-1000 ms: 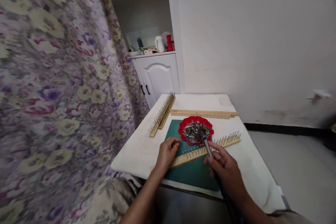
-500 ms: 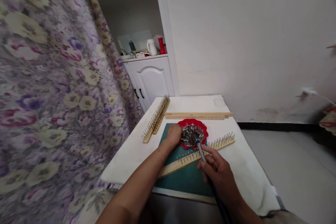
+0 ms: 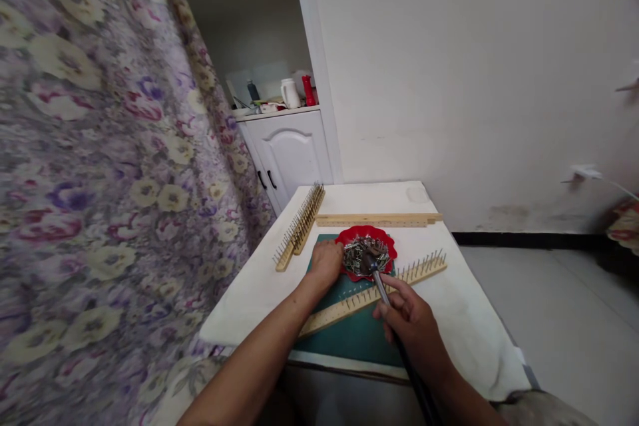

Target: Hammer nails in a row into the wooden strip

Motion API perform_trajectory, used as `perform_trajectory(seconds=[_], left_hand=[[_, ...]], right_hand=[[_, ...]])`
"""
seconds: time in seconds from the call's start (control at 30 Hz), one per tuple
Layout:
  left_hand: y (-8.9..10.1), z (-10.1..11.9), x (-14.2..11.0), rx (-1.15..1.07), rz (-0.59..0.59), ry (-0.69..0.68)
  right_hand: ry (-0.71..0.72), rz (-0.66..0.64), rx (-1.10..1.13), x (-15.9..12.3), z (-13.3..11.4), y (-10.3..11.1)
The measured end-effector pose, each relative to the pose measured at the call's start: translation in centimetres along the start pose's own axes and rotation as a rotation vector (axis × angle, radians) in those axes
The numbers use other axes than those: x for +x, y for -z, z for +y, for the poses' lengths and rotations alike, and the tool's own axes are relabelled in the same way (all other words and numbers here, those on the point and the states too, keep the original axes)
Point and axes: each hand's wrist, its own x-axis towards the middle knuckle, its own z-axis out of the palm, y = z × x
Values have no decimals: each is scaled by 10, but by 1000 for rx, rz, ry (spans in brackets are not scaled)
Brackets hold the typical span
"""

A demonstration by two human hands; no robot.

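My left hand (image 3: 326, 261) is closed at the left rim of a red scalloped dish (image 3: 390, 237), its fingertips partly hidden. Loose metal nails (image 3: 355, 255) fill the dish. In my right hand (image 3: 410, 321) is a hammer (image 3: 381, 289) with a dark head, metal shaft and black handle. The hammer head is down among the nails. Below the dish, a wooden strip (image 3: 327, 317) lies slantwise across a green mat (image 3: 357, 341). Upright nails stand along its middle and right part, and small holes show at its left end.
Nail-studded wooden strips (image 3: 301, 223) lie at the table's left side. More wooden strips (image 3: 374, 219) lie across behind the dish. The white-covered table (image 3: 472, 326) stands near a wall, with a floral curtain (image 3: 124, 213) on the left and a white cabinet (image 3: 294, 150) behind.
My left hand and the red dish have shifted slightly left. The hammer head stays over the nails in the dish, and the view has turned a little.
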Motion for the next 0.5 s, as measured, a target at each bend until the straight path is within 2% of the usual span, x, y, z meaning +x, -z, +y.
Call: perform_trajectory(seconds=[0.23, 0.3, 0.43, 0.5], left_hand=[[20, -12, -21, -74, 39, 2], [24, -10, -36, -236, 67, -33], [23, 5, -76, -727, 126, -116], [19, 16, -96, -856, 130, -128]], right_hand=[[31, 43, 12, 3, 2, -3], [50, 65, 37, 5, 2, -3], [84, 107, 70, 8, 3, 0], [88, 119, 72, 9, 4, 2]])
